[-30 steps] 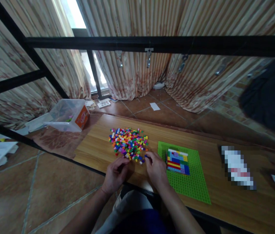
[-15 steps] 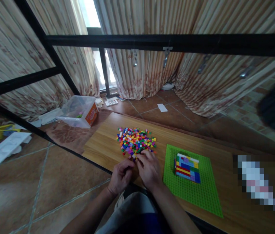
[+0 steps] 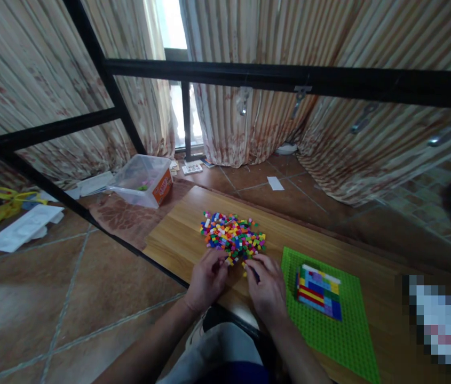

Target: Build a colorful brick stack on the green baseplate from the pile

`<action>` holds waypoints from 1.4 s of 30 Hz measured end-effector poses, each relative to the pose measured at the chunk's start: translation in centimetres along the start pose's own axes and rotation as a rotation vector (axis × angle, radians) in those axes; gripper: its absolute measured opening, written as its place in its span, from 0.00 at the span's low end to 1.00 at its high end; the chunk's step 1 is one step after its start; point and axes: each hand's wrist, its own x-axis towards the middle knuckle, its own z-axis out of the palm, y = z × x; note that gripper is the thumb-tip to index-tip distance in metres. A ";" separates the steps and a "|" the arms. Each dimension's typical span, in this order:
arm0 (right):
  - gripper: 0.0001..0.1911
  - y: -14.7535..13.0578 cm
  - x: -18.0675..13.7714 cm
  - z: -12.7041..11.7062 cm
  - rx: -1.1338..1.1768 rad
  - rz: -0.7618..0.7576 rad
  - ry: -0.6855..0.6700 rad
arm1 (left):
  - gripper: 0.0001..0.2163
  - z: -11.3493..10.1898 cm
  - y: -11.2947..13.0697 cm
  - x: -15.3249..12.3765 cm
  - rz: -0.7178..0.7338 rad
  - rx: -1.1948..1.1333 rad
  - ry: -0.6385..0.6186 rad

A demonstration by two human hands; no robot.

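Left hand and right hand curl at the pile; whether either holds a brick, can't tell. 1 careless sweep could knock bricks off the table.

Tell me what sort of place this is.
Probably a room in a home, used as a hobby corner: a tiled floor, long striped curtains over a window, and a wooden table with a pile of small coloured bricks beside a green baseplate.

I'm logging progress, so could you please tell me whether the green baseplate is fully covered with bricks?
Partly covered: one rectangular patch of coloured bricks sits on the green baseplate, with bare green surface around it.
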 end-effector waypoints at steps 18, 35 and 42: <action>0.10 -1.6 -2.9 -3.4 0.174 0.121 0.099 | 0.08 0.6 -0.1 6.8 -0.021 0.554 -0.125; 0.10 -0.7 -3.9 -9.0 0.311 0.253 0.223 | 0.15 5.3 9.0 0.5 -0.827 -1.145 -0.538; 0.08 0.8 -5.0 -10.4 0.272 0.282 0.207 | 0.16 7.0 9.7 -0.4 -0.782 -1.040 -0.628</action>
